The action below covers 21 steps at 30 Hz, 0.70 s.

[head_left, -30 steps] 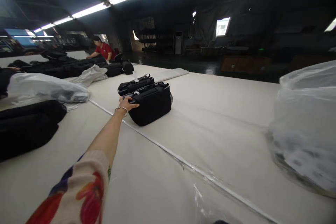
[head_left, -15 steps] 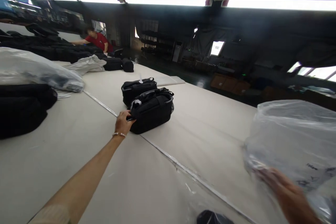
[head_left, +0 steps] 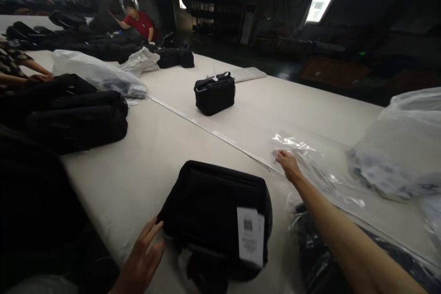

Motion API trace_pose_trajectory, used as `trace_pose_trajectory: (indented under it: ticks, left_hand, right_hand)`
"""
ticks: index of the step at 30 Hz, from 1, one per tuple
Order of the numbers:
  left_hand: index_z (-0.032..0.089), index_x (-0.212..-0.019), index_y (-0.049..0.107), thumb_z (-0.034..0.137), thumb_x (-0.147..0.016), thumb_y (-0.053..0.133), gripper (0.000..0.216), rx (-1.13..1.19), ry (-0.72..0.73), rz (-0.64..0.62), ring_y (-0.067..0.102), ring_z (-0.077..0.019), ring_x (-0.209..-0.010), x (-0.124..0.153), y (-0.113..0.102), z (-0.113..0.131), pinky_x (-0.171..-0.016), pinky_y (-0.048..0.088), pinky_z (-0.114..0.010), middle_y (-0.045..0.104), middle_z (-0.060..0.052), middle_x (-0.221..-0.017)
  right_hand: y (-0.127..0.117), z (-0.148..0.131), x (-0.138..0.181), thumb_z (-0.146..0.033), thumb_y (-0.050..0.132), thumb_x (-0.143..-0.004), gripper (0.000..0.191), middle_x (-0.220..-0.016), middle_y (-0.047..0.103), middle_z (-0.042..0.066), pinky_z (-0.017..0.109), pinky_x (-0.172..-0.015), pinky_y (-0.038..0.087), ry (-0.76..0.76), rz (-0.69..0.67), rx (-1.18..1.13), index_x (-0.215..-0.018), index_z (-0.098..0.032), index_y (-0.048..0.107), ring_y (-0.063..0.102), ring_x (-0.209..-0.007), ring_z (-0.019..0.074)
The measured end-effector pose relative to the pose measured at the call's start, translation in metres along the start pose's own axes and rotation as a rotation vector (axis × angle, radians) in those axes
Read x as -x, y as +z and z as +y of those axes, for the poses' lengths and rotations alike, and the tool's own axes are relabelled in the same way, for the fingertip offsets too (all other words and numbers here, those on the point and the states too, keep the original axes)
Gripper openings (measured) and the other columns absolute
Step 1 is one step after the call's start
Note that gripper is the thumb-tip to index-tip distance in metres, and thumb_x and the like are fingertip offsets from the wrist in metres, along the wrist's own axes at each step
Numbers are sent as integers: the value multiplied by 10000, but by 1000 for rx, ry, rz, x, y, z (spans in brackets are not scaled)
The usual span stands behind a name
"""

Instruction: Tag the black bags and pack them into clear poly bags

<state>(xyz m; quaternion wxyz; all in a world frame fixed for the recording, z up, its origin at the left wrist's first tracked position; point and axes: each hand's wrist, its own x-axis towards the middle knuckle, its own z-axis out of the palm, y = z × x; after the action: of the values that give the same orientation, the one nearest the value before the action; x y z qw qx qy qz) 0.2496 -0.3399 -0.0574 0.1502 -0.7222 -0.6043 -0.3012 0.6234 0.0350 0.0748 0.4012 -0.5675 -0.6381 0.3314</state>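
A black bag with a white barcode tag lies on the white table right in front of me. My left hand rests against the bag's near left edge, fingers spread and open. My right hand reaches out past the bag, fingers closed on the corner of a flat clear plastic bag that lies on the table. Another dark item in plastic sits under my right forearm.
A second black bag stands farther back. A large stuffed plastic sack is at the right. Stacked black bags and another plastic sack fill the left. A person in red works far back; another person's arms are at the left edge.
My left hand has drawn one black bag from the far pair to right in front of me and let go. My right hand has laid clear plastic flat on the table.
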Motion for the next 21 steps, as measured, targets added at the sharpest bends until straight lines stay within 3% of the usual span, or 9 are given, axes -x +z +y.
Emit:
trace_pose_trajectory:
  ticks: [2,4,6,9,12,14,16,19,21]
  left_hand:
    - [274,-1148,615,86,-876,513,346,68,-44,-63,538,-285,-1296,20,-4,5,-1036,537,-440,571,-80,-1362]
    - [286,-1177,607,149,-890,517,330,174,-201,-58,564,-284,-1265,31,-4,11,-1048,524,-470,568,-76,-1368]
    - [283,-1190,583,272,-888,560,303,312,-520,22,562,-301,-1259,37,-1,19,-1058,503,-516,560,-85,-1368]
    - [237,-1159,566,482,-817,625,424,578,-1129,86,573,-334,-1236,38,4,30,-1041,501,-541,598,-116,-1298]
    - [216,-1183,553,571,-740,685,583,927,-1472,42,618,-325,-1177,25,10,44,-1015,517,-513,625,-128,-1275]
    - [227,-1210,547,577,-714,728,634,1188,-1524,-15,620,-304,-1180,7,14,56,-981,541,-469,603,-125,-1329]
    - [223,-1189,572,590,-672,765,663,1377,-1506,-97,616,-305,-1185,-17,17,68,-929,564,-437,608,-130,-1334]
    - [199,-1125,617,622,-619,779,680,1431,-1449,-151,621,-334,-1162,-54,17,76,-857,586,-444,654,-142,-1257]
    - [214,-1128,617,619,-626,765,661,1383,-1402,-108,629,-326,-1139,-80,7,73,-846,589,-441,678,-117,-1207]
  right_hand:
    - [27,-6,-3,-628,559,-778,544,-819,714,95,373,-792,521,16,-52,59,-869,-114,712,640,-789,226]
    - [52,-17,-3,-553,626,-776,456,-892,727,100,392,-866,507,13,-111,128,-899,-125,724,654,-868,244]
    - [68,-29,4,-461,692,-763,377,-1033,722,118,434,-988,449,-11,-145,198,-962,-143,731,634,-1027,281]
    - [68,-49,29,-403,647,-841,375,-1268,647,110,454,-1111,335,-80,-181,265,-1139,-181,696,542,-1226,291]
    - [51,-64,69,-470,565,-914,400,-1248,670,53,399,-1048,422,-142,-341,262,-1230,-245,660,607,-1153,253]
    - [41,-68,95,-530,552,-918,438,-1232,683,42,395,-1001,461,-196,-471,295,-1258,-271,647,629,-1120,259]
    - [35,-68,113,-564,544,-915,448,-1242,678,46,431,-1006,451,-247,-508,365,-1241,-281,661,611,-1145,289]
    - [33,-65,122,-555,601,-879,366,-1157,713,34,464,-1018,424,-215,-445,305,-1102,-295,729,608,-1124,316]
    - [31,-63,120,-527,614,-873,315,-1098,729,13,443,-1013,427,-172,-429,165,-1044,-296,744,624,-1083,296]
